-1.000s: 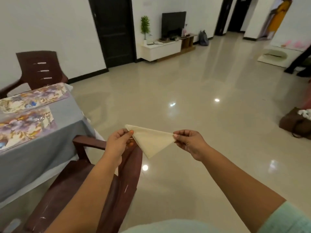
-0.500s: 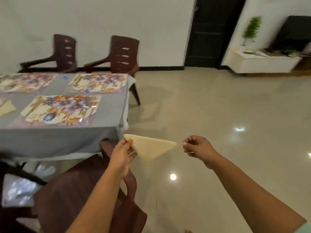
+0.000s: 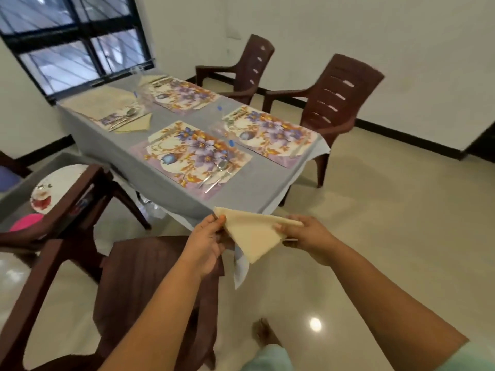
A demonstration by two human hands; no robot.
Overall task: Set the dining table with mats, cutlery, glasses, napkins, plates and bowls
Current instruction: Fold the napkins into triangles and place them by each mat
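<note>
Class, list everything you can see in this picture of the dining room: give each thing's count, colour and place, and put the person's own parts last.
Table: one, grey cloth, centre.
Placemats: four, floral purple and orange, on the table.
Cutlery: silver, on the nearest mat; more on the far left mat.
Folded napkin: one, cream, held in front of the table's near corner.
Napkin on table: one, cream, beside the far left mat.
Chairs: at least four, brown, around the table.
Plate: one, white with red pattern, in a grey bin at left.
Window: one, black frame, behind the table.
Left hand: pinches the napkin's left corner.
Right hand: holds its right corner.
</note>
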